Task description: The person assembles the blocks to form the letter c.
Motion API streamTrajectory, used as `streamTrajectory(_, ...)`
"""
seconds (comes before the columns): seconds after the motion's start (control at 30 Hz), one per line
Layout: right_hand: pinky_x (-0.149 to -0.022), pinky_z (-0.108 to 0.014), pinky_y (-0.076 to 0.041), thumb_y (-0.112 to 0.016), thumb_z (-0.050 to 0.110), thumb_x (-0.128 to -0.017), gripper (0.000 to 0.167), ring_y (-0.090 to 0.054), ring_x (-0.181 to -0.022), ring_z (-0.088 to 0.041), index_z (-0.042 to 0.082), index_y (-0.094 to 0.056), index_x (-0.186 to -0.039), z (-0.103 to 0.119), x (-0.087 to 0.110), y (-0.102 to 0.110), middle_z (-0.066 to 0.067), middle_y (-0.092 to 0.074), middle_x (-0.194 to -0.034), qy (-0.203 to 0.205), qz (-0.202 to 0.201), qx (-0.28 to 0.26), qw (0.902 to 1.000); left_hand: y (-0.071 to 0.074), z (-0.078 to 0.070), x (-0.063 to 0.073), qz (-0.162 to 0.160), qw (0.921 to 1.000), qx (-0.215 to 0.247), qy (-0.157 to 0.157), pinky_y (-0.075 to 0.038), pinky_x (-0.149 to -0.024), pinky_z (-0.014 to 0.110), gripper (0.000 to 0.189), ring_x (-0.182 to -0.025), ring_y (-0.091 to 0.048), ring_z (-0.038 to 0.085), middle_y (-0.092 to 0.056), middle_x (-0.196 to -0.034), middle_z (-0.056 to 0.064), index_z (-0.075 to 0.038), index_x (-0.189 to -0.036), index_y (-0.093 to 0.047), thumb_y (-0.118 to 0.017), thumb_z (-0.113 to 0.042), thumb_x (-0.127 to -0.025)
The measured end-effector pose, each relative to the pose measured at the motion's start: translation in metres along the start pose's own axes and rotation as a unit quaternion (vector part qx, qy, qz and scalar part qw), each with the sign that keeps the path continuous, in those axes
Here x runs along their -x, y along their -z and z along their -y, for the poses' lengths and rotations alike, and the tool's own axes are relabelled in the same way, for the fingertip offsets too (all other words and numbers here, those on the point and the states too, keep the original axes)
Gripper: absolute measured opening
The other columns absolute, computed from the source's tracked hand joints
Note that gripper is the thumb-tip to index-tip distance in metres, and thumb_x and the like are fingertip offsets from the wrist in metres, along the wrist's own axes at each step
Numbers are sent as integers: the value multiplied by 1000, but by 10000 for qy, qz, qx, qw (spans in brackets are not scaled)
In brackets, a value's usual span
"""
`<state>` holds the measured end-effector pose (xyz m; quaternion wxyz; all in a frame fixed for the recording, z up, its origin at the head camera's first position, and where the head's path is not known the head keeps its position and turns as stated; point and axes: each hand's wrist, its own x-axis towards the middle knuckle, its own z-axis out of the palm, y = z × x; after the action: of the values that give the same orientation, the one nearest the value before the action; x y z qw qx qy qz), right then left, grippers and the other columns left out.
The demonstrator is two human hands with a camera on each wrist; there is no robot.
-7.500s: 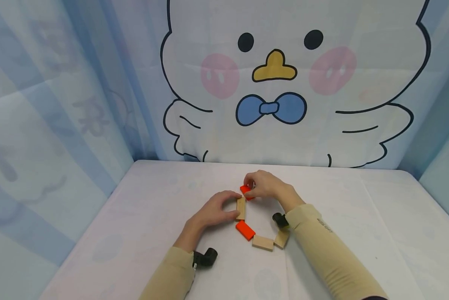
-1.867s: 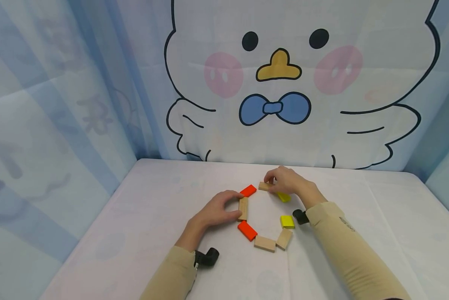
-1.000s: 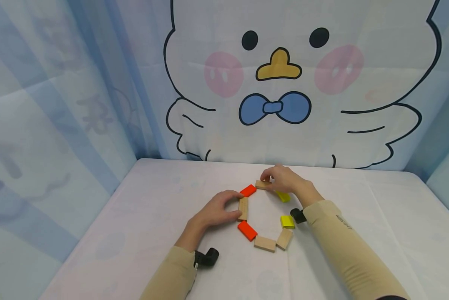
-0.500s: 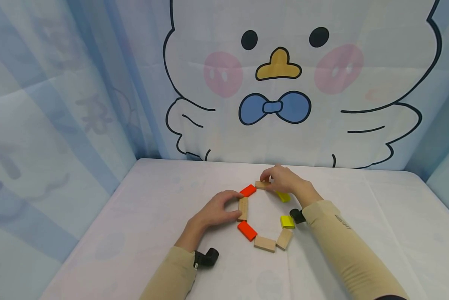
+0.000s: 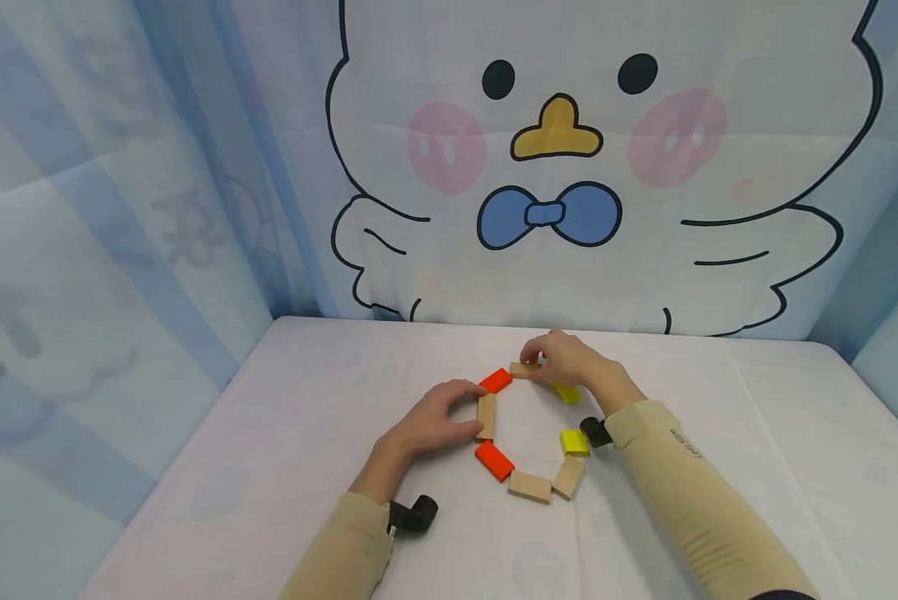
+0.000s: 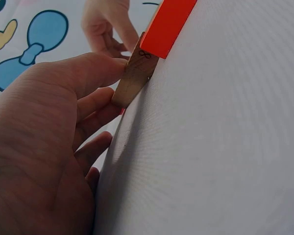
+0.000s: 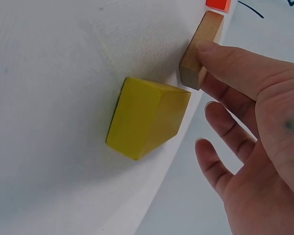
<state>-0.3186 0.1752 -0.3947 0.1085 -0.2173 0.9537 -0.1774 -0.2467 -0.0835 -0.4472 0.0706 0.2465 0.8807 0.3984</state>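
My left hand (image 5: 435, 421) pinches the plain wooden block (image 5: 486, 408) at the left side of a ring of small blocks, thumb and fingers at its ends. That block (image 6: 133, 81) shows a dark mark in the left wrist view. At the far side, my right hand (image 5: 572, 360) pinches another plain wooden block (image 5: 521, 370) between thumb and fingers, its left end right at the far red block (image 5: 497, 381). The right wrist view has this wooden block (image 7: 210, 29) lying on the table, near a yellow block (image 7: 146, 117).
A red block (image 5: 494, 461) and two plain blocks, one in front (image 5: 529, 487) and one at right (image 5: 568, 478), continue the ring. A yellow block (image 5: 574, 442) follows; another (image 5: 567, 393) lies under the right wrist. The white table (image 5: 306, 433) meets a cartoon-printed curtain (image 5: 418, 275).
The right hand has let go of the far red block, now angled the other way, and slid a plain block left up to it. The left hand stays put; the last half second is nearly still.
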Motion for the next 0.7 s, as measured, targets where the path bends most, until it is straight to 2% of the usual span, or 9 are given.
streamTrajectory(0.27, -91, -44, -48, -75, 17, -92, 23, -49, -104, -28, 13, -72, -114, -1, 1, 1, -1, -63, -103, 155, 19, 33, 9999, -1, -1, 0, 0, 9999, -45, 136, -33, -114, 47, 45, -134, -45, 25, -54, -142, 5, -15, -135, -62, -69, -24, -91)
streamTrajectory(0.53, -96, -48, -49, -74, 20, -93, 30, -52, -111, -33, 9, -70, -121, 0, 6, 9, -8, -64, -114, 151, -51, -35, 9999, -1, -1, 0, 7, 9999, -61, 123, -34, -114, 48, 46, -134, -45, 26, -54, -142, 5, -15, -136, -62, -69, -24, -91)
streamTrajectory(0.7, -96, -48, -49, -72, 14, -93, 31, -53, -111, -36, 5, -69, -122, -3, 11, 15, -11, -65, -113, 307, -141, -22, 9994, -1, 0, -1, 37, 9999, -63, 98, -33, -114, 48, 46, -135, -44, 26, -54, -143, 6, -14, -136, -62, -69, -24, -91)
